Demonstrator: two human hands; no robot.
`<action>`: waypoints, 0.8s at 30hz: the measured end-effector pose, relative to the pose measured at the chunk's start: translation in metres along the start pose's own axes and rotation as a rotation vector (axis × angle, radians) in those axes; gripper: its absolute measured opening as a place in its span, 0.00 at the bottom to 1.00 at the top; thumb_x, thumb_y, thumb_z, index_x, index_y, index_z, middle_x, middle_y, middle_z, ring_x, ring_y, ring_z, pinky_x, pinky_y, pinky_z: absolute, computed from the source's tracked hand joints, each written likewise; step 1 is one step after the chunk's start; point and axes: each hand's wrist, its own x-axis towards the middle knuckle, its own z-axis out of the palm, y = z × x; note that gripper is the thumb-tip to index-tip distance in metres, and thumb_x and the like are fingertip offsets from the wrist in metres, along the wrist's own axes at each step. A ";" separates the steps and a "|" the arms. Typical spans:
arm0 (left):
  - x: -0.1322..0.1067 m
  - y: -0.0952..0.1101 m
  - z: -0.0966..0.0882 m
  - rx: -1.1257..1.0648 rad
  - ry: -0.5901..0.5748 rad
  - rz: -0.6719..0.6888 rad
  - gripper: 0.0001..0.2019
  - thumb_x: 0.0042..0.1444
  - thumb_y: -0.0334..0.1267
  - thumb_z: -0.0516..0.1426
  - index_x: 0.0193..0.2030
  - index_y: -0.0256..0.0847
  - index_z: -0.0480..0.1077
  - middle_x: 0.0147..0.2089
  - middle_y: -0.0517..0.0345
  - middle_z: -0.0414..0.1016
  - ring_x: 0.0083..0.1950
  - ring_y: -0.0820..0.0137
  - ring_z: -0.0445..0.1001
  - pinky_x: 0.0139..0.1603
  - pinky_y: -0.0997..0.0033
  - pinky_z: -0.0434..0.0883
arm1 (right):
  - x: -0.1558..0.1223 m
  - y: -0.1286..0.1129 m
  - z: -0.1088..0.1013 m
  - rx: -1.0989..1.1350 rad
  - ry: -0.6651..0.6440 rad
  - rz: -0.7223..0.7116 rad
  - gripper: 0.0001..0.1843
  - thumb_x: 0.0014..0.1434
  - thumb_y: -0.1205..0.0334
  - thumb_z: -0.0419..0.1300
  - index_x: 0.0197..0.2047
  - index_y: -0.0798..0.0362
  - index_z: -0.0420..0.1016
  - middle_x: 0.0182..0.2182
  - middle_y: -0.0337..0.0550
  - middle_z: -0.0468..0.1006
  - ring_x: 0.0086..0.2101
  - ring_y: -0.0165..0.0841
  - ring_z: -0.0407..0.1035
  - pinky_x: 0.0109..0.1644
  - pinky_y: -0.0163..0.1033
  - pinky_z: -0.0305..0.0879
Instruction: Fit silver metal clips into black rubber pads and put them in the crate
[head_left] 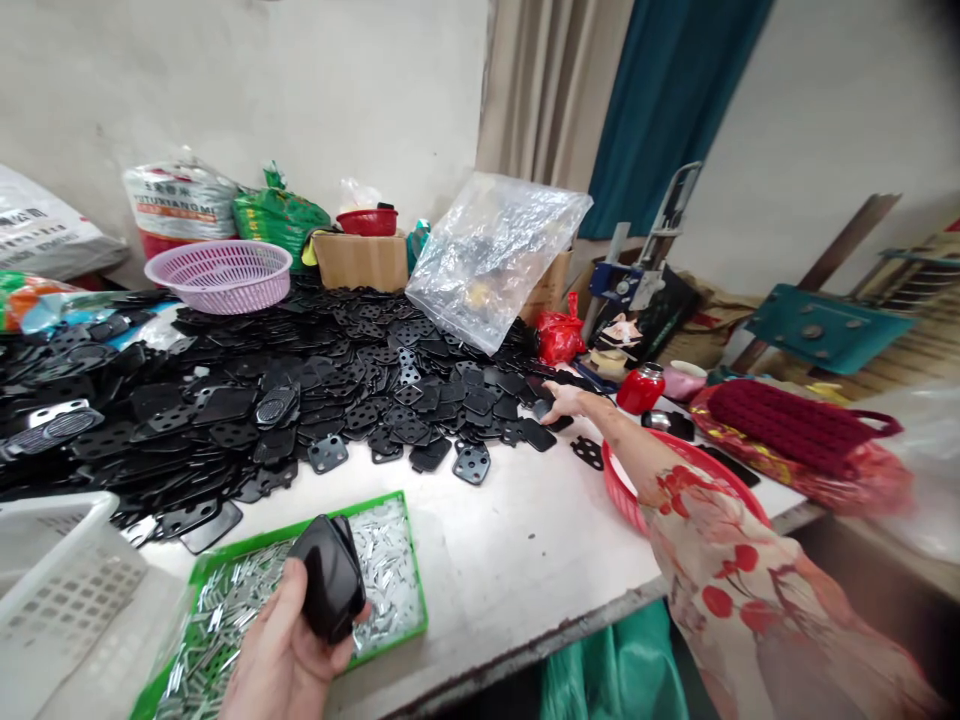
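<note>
My left hand is closed round a small stack of black plates, smooth and rounded at the corners, like brake pad shims. It holds them over a green tray full of small shiny metal clips. My right hand reaches far out to the right end of a wide heap of black plates. Its thumb and fingers are on a dark plate at the heap's edge. Many plates in the heap have round holes. A single holed plate lies just right of that hand.
A white basket stands at the front left. Under my right forearm is a red basket. Behind the heap stand a pink basket, a cardboard box and a clear plastic bag. A red jar stands at the right.
</note>
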 end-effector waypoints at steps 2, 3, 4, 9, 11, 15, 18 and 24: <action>0.001 0.000 -0.002 -0.027 -0.027 0.012 0.16 0.45 0.43 0.68 0.40 0.41 0.75 0.34 0.58 0.78 0.29 0.67 0.77 0.25 0.72 0.74 | -0.004 -0.003 -0.005 0.016 0.031 0.000 0.34 0.52 0.63 0.69 0.61 0.56 0.68 0.55 0.53 0.74 0.51 0.42 0.71 0.54 0.45 0.68; 0.001 0.000 -0.003 -0.044 -0.054 0.022 0.16 0.44 0.40 0.69 0.41 0.41 0.75 0.35 0.58 0.78 0.30 0.67 0.77 0.24 0.72 0.73 | -0.006 -0.004 -0.009 0.027 0.044 -0.001 0.33 0.48 0.66 0.70 0.59 0.57 0.71 0.53 0.53 0.75 0.51 0.42 0.71 0.54 0.42 0.67; 0.000 0.001 -0.004 -0.062 -0.087 0.033 0.17 0.44 0.38 0.70 0.41 0.41 0.74 0.36 0.58 0.78 0.30 0.67 0.77 0.24 0.73 0.72 | -0.009 -0.005 -0.014 0.039 0.061 -0.006 0.30 0.47 0.68 0.69 0.55 0.58 0.75 0.50 0.52 0.77 0.50 0.43 0.72 0.53 0.40 0.67; -0.001 0.009 -0.005 -0.122 -0.075 0.049 0.14 0.50 0.38 0.67 0.43 0.41 0.73 0.37 0.58 0.77 0.32 0.72 0.76 0.26 0.76 0.71 | -0.017 -0.020 -0.037 0.181 0.135 -0.038 0.26 0.48 0.70 0.65 0.53 0.60 0.76 0.41 0.54 0.81 0.41 0.44 0.75 0.46 0.43 0.71; 0.000 0.010 -0.003 -0.126 -0.065 0.039 0.14 0.51 0.40 0.66 0.44 0.42 0.72 0.39 0.58 0.78 0.33 0.73 0.75 0.29 0.76 0.72 | -0.030 -0.038 -0.040 0.354 0.176 -0.096 0.32 0.50 0.68 0.63 0.60 0.58 0.70 0.44 0.52 0.80 0.40 0.41 0.75 0.45 0.42 0.72; 0.002 0.003 0.004 -0.044 -0.109 0.081 0.15 0.52 0.42 0.66 0.44 0.42 0.72 0.35 0.61 0.76 0.28 0.76 0.72 0.22 0.79 0.66 | -0.082 -0.100 -0.024 0.899 0.095 -0.361 0.35 0.48 0.63 0.67 0.60 0.47 0.69 0.45 0.43 0.80 0.41 0.37 0.75 0.41 0.38 0.72; 0.002 -0.005 0.008 0.032 -0.128 0.116 0.18 0.52 0.44 0.65 0.48 0.42 0.71 0.34 0.61 0.74 0.27 0.76 0.71 0.19 0.80 0.62 | -0.126 -0.153 0.005 1.324 -0.176 -0.488 0.32 0.42 0.64 0.71 0.53 0.48 0.74 0.41 0.40 0.80 0.37 0.34 0.74 0.40 0.37 0.71; -0.001 -0.017 0.013 0.038 -0.168 0.166 0.18 0.55 0.48 0.62 0.45 0.36 0.70 0.34 0.53 0.76 0.28 0.66 0.74 0.18 0.73 0.63 | -0.183 -0.216 0.055 1.626 -0.386 -0.444 0.23 0.44 0.65 0.72 0.46 0.48 0.78 0.39 0.36 0.79 0.35 0.30 0.72 0.40 0.34 0.67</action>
